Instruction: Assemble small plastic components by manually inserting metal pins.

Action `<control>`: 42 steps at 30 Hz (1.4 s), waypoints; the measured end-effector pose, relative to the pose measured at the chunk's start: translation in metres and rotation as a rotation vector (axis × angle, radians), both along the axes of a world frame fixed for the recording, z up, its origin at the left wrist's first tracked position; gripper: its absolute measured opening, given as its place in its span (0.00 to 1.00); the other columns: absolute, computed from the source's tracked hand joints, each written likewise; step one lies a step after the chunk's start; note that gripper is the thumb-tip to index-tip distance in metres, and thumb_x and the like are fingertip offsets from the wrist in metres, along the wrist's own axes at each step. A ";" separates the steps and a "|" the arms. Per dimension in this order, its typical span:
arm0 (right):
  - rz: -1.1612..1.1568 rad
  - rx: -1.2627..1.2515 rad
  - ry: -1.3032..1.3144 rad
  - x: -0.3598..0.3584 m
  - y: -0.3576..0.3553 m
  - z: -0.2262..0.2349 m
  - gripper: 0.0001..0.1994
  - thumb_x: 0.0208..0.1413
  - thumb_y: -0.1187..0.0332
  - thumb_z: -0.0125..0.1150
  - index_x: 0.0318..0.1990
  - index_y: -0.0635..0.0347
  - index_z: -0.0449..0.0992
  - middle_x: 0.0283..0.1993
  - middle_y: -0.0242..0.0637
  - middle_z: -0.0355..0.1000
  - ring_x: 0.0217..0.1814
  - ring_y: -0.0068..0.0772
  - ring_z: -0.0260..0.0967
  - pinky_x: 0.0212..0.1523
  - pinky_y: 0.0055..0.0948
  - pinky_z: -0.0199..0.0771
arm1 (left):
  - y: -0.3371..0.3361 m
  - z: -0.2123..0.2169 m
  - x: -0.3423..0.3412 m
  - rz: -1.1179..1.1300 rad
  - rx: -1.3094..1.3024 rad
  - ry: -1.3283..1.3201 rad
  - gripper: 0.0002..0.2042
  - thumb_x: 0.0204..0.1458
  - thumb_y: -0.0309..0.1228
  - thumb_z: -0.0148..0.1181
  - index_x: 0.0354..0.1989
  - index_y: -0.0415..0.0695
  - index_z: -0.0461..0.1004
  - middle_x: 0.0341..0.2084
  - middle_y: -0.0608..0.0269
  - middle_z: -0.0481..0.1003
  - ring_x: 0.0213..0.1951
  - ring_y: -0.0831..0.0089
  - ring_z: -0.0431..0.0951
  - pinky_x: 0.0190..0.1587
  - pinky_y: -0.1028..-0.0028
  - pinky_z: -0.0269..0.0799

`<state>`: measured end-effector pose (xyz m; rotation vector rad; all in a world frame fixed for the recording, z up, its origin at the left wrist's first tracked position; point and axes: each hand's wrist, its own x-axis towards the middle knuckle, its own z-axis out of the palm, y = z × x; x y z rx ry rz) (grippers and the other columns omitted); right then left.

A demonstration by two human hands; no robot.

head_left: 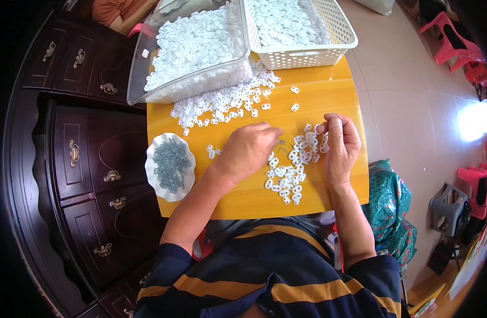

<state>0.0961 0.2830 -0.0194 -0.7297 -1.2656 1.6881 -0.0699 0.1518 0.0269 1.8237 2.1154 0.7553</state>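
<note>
My left hand is over the middle of the table, its fingers pinched together; whatever they hold is too small to make out. Just beyond its fingertips lie a few thin metal pins. My right hand is closed at the right, thumb against forefinger, with a small white two-holed plastic piece at the fingertips. Between the hands a loose pile of the same white pieces spreads toward me. Left of my left forearm, a scalloped white bowl holds many small grey metal pins.
A clear bin and a white perforated basket, both full of white pieces, stand at the table's far edge. More pieces spill before the bin. Dark drawers border the left; a green bag sits right.
</note>
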 end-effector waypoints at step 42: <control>-0.008 0.074 -0.005 -0.004 0.000 -0.006 0.10 0.70 0.67 0.56 0.45 0.67 0.78 0.33 0.31 0.74 0.36 0.19 0.71 0.39 0.19 0.70 | -0.055 0.018 -0.020 0.223 0.191 -0.010 0.07 0.56 0.20 0.59 0.41 0.38 0.80 0.33 0.52 0.83 0.34 0.60 0.84 0.38 0.68 0.78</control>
